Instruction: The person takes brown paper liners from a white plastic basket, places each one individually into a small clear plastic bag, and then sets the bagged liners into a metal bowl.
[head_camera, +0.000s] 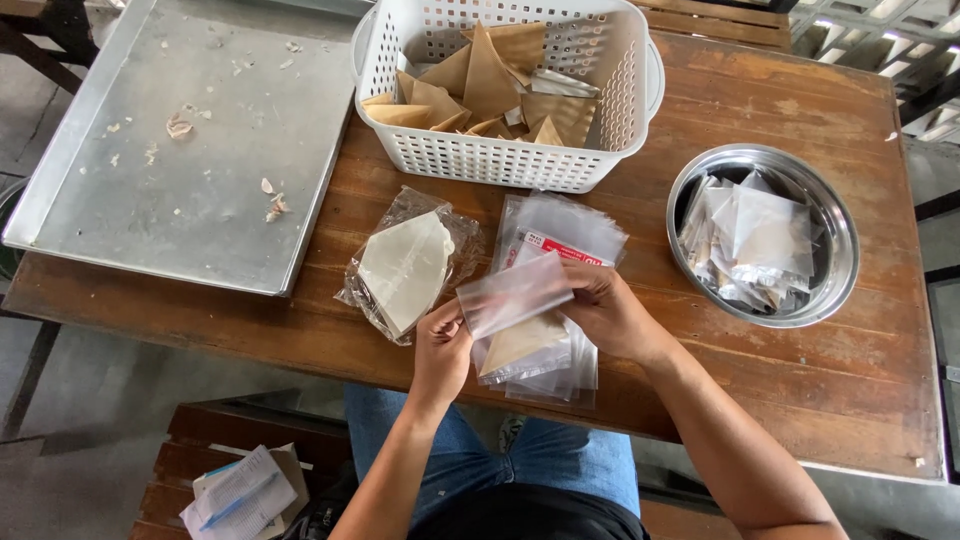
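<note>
Together, hands (440, 350) pinch clear pouch (513, 293) (crinkly film)

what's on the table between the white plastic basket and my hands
In the head view, a stack of clear plastic bags lies on the wooden table between the white basket and both hands.

The fingers of the left hand (441, 348) and right hand (604, 310) pinch 1 clear plastic bag (513, 294) between them. Just beneath lies a stack of bags (545, 350) on the table (800, 370). Beyond the fingers stands a white basket (500, 160) of brown triangular pieces (490, 80).
</note>
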